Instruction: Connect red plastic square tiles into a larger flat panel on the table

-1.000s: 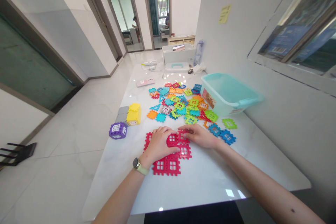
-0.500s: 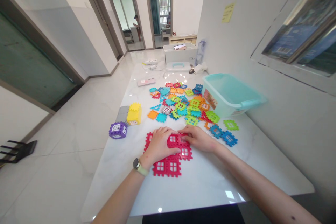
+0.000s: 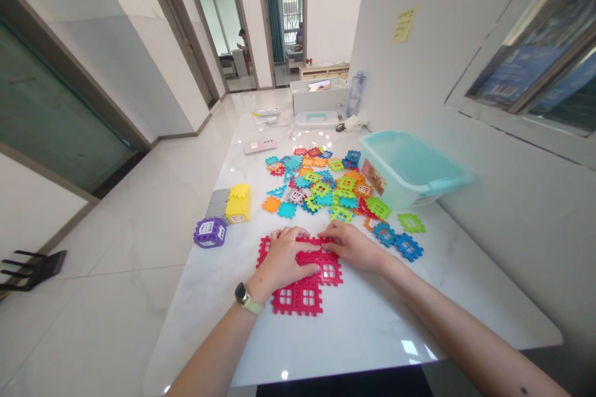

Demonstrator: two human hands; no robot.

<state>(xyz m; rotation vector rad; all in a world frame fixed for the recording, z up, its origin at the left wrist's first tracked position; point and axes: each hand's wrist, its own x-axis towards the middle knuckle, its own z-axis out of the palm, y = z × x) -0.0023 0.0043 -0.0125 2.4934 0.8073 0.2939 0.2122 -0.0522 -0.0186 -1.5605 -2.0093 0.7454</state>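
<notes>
Left hand (image 3: 282,255) and right hand (image 3: 351,247) press spread on red plastic tiles (image 3: 298,298), steadying them against the tabletop (image 3: 358,329). Loose tiles (image 3: 321,187) lie at twelve o'clock.

Tile pile (image 3: 311,183) ahead, teal bin (image 3: 400,192) right

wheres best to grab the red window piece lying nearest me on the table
Probably pinch the red window panel by its toothed near edge, coming from your side: it lies flat on the white table, and that edge sits free, while your left hand covers the red pieces beyond it.
</notes>
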